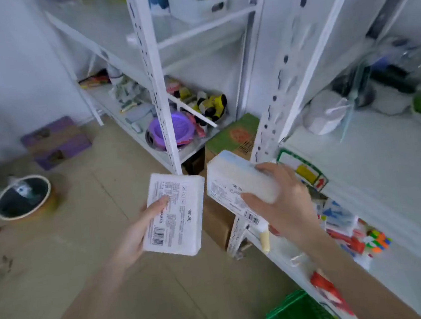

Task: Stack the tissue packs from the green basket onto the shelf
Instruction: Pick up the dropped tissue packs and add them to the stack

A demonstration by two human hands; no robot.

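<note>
My left hand (pixel 143 224) grips a white tissue pack (pixel 181 210) from below, printed side and barcode facing up, over the floor. My right hand (pixel 284 198) holds a second white tissue pack (pixel 230 180) with a pale blue edge, tilted, just left of the shelf post. The two packs are side by side, slightly apart. The green basket (pixel 295 315) sits at the bottom right, only its corner in view. The white shelf (pixel 388 165) stretches to the right of my right hand, with a broad bare board.
A brown cardboard box (pixel 219 224) stands on the floor under the packs, a green-topped box (pixel 238 135) behind it. A white shelf post (pixel 276 99) rises beside my right hand. A round bin (pixel 22 199) sits far left. Toys and bags crowd the lower and back shelves.
</note>
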